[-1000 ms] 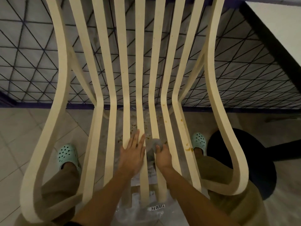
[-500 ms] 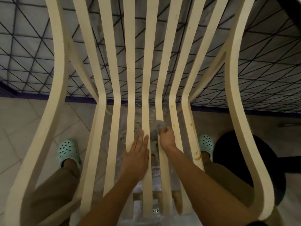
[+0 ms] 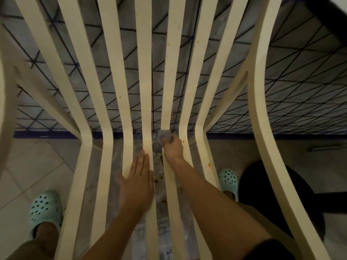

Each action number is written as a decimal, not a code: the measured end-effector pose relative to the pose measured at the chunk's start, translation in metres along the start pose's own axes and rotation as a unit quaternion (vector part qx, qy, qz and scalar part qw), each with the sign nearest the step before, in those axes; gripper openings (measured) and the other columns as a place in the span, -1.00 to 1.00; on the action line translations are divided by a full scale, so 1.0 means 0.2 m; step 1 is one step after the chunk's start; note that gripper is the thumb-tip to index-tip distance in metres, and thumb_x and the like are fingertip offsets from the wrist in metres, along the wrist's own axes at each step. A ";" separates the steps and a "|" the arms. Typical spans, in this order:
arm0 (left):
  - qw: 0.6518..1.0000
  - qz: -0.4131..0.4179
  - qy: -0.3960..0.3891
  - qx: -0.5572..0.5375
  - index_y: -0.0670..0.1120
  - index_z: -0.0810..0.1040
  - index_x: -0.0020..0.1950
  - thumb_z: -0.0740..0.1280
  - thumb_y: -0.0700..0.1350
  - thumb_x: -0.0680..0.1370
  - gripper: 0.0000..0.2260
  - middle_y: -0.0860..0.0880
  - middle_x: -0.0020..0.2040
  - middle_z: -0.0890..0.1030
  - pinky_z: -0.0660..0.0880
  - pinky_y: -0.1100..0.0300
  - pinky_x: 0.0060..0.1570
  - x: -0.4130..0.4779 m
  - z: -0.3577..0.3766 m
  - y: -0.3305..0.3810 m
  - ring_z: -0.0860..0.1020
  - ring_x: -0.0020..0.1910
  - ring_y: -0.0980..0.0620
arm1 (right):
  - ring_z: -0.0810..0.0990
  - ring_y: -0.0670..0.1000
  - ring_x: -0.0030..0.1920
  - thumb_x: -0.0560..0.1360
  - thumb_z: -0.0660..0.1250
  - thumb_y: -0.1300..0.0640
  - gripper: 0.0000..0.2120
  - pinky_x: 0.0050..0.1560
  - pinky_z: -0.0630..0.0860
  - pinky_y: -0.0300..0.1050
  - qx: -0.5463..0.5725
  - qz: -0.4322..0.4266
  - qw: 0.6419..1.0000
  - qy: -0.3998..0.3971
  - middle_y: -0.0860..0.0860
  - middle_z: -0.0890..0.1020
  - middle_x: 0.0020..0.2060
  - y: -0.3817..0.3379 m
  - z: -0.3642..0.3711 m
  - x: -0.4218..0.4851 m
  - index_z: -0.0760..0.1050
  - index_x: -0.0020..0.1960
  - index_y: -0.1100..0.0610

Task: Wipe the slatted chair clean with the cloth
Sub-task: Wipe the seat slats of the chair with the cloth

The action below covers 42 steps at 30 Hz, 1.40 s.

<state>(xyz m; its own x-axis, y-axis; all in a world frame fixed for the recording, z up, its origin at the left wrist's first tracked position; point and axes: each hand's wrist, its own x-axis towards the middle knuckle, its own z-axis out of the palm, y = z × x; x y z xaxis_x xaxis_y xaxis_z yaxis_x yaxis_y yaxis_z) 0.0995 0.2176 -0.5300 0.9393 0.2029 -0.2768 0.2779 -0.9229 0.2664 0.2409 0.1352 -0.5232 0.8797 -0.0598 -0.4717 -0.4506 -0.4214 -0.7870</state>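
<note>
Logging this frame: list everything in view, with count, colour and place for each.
slatted chair: 1, cream, fills the middle of the view
stains: several, orange, on the right-side slats
cloth: 1, grey, at the seat bend, gripped by the right hand
plastic sheet: 1, clear, on the floor under the seat
floor tiles: many, beige, left and right of the chair
wall tiles: many, grey with dark lines, behind the chair
skirting strip: 1, dark blue, at the wall's foot
round dark object: 1, black, right of the chair, kind unclear
clogs: 2, mint green, on the feet
left hand: flat on the middle slats
right hand: holds the cloth
</note>
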 end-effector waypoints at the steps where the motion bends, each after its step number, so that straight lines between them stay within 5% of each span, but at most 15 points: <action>1: 1.000 0.000 -0.001 -0.002 0.04 -0.40 0.52 -0.26 0.10 0.64 -0.50 0.13 0.51 -0.41 0.01 -0.29 0.46 0.01 0.00 0.00 -0.34 0.52 0.14 | 0.55 0.16 0.15 0.60 0.22 0.15 -0.76 0.02 0.41 -0.16 -0.003 -0.012 1.000 0.008 0.18 0.58 0.12 0.01 0.00 0.00 0.45 0.23 0.21; 9: 0.999 -0.019 -0.016 -0.022 0.02 -0.30 0.56 -0.19 0.07 0.67 -0.50 0.10 0.55 -0.32 -0.06 -0.28 0.45 0.00 -0.04 0.01 -0.25 0.55 0.13 | 0.53 0.20 0.21 0.61 0.20 0.16 -0.68 0.19 0.45 -0.02 0.021 0.072 0.997 0.010 0.21 0.56 0.21 0.11 -0.01 -0.15 0.44 0.32 0.26; 16: 0.998 -0.028 -0.046 0.025 -0.09 -0.32 0.56 -0.05 -0.01 0.67 -0.43 -0.02 0.54 -0.38 -0.21 -0.35 0.42 -0.18 -0.03 0.11 -0.33 0.54 -0.02 | 0.54 0.21 0.19 0.60 0.21 0.18 -0.67 0.10 0.49 -0.03 0.008 0.090 0.996 0.009 0.21 0.56 0.21 0.30 -0.09 -0.45 0.45 0.32 0.26; 24: 0.998 -0.025 -0.052 0.015 -0.15 -0.23 0.58 0.03 -0.13 0.65 -0.41 -0.09 0.57 -0.31 -0.24 0.03 0.51 -0.60 -0.01 0.14 -0.30 0.55 -0.03 | 0.58 0.19 0.15 0.59 0.24 0.16 -0.68 -0.03 0.49 -0.12 0.000 0.111 0.994 -0.005 0.21 0.60 0.16 0.51 -0.17 -0.90 0.47 0.29 0.28; 28: 0.995 -0.028 -0.083 0.042 -0.16 -0.25 0.57 0.03 -0.08 0.65 -0.39 -0.10 0.58 -0.27 -0.17 -0.05 0.52 -0.79 0.01 0.13 -0.27 0.56 -0.05 | 0.55 0.20 0.20 0.60 0.21 0.16 -0.66 0.18 0.48 -0.03 -0.013 0.097 0.995 -0.020 0.21 0.57 0.21 0.57 -0.22 -1.13 0.43 0.34 0.25; 35: 0.993 -0.018 -0.099 0.054 -0.15 -0.27 0.57 -0.04 -0.06 0.67 -0.44 -0.08 0.56 -0.33 -0.16 -0.16 0.49 -1.05 0.01 0.13 -0.35 0.53 -0.05 | 0.59 0.08 0.04 0.59 0.23 0.20 -0.70 0.01 0.51 -0.14 -0.005 0.088 0.996 -0.028 0.14 0.61 0.08 0.72 -0.28 -1.44 0.46 0.30 0.23; 39: 0.992 -0.018 -0.111 0.060 -0.15 -0.26 0.57 -0.03 -0.04 0.68 -0.44 -0.08 0.57 -0.31 -0.11 -0.20 0.50 -1.08 0.02 0.13 -0.33 0.54 -0.05 | 0.56 0.08 0.14 0.60 0.19 0.23 -0.68 0.12 0.47 -0.16 -0.039 0.054 0.997 -0.036 0.13 0.58 0.19 0.76 -0.32 -1.55 0.42 0.35 0.20; 42: 0.992 -0.016 -0.119 0.047 -0.15 -0.25 0.57 -0.03 -0.02 0.68 -0.44 -0.08 0.57 -0.32 -0.09 -0.24 0.49 -1.09 0.02 0.11 -0.31 0.54 -0.05 | 0.53 -0.02 -0.03 0.62 0.14 0.28 -0.80 -0.08 0.41 -0.34 -0.075 0.025 0.996 -0.043 0.09 0.61 0.04 0.79 -0.37 -1.61 0.49 0.14 0.15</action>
<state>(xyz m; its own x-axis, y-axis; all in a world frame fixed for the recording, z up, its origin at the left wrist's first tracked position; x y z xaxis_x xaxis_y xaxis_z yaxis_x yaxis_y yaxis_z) -0.0993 0.1517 -0.4671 0.8535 0.1593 -0.4961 0.2755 -0.9461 0.1703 -0.1025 0.0209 -0.4664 0.8375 -0.0091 -0.5463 -0.4603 -0.5504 -0.6966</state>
